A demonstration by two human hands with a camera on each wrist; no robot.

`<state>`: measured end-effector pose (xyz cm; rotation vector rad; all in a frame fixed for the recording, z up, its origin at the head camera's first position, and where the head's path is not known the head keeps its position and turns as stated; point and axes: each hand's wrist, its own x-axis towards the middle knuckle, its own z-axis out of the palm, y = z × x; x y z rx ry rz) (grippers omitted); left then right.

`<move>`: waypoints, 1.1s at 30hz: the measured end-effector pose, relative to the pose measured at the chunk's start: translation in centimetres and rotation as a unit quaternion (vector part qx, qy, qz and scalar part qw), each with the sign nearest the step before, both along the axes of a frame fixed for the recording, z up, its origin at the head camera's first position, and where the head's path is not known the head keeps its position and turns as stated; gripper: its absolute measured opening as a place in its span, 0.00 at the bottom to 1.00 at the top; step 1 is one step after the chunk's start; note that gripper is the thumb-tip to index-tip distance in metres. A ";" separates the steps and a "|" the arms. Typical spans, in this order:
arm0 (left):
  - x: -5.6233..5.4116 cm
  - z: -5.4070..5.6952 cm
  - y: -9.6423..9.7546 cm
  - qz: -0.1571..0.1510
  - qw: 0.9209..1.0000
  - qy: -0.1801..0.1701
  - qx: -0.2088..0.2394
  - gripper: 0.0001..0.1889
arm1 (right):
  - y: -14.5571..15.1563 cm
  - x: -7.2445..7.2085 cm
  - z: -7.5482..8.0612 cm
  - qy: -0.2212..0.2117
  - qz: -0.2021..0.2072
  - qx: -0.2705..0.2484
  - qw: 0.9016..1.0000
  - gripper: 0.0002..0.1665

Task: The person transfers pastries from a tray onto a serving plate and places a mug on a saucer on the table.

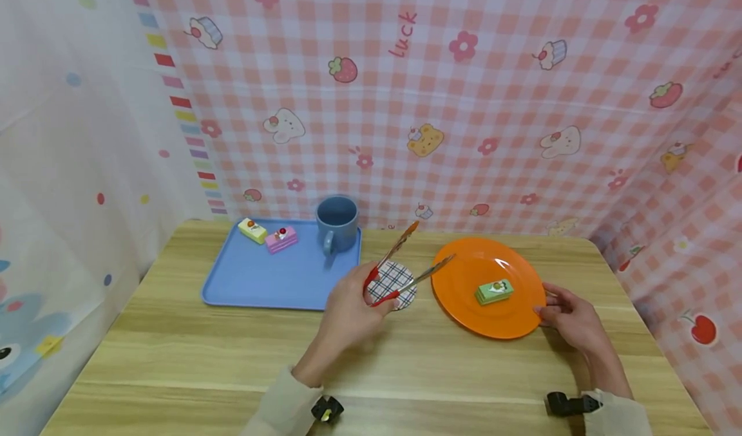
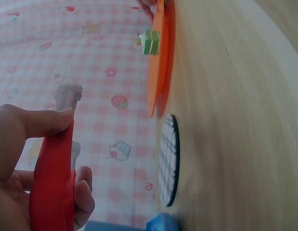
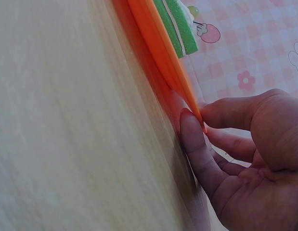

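Observation:
My left hand [image 1: 352, 304] grips red-handled tongs [image 1: 387, 277], whose metal arms are spread apart and point up toward the orange plate [image 1: 464, 307]. On that plate lies a green toy cake slice [image 1: 494, 291]. At the plate's right rim my right hand [image 1: 574, 317] pinches the edge, thumb above and fingers beneath, as the right wrist view also shows. Below the tongs a round checked coaster [image 1: 400, 275] sits on the table, partly hidden by them. Nothing is held between the tips of the tongs.
A blue tray [image 1: 261, 284] at the left bears a yellow toy cake slice [image 1: 252, 230], a pink toy cake slice [image 1: 281, 239] and a blue-grey mug [image 1: 338, 223]. A pink checked curtain [image 1: 493, 101] hangs behind the wooden table [image 1: 435, 378].

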<state>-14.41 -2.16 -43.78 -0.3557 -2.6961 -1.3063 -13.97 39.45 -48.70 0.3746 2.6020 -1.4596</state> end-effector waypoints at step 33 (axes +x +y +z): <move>-0.4 1.1 -6.7 0.065 0.997 0.050 0.006 0.34 | 0.1 -0.1 -0.3 -0.004 -0.002 0.005 1.000 0.40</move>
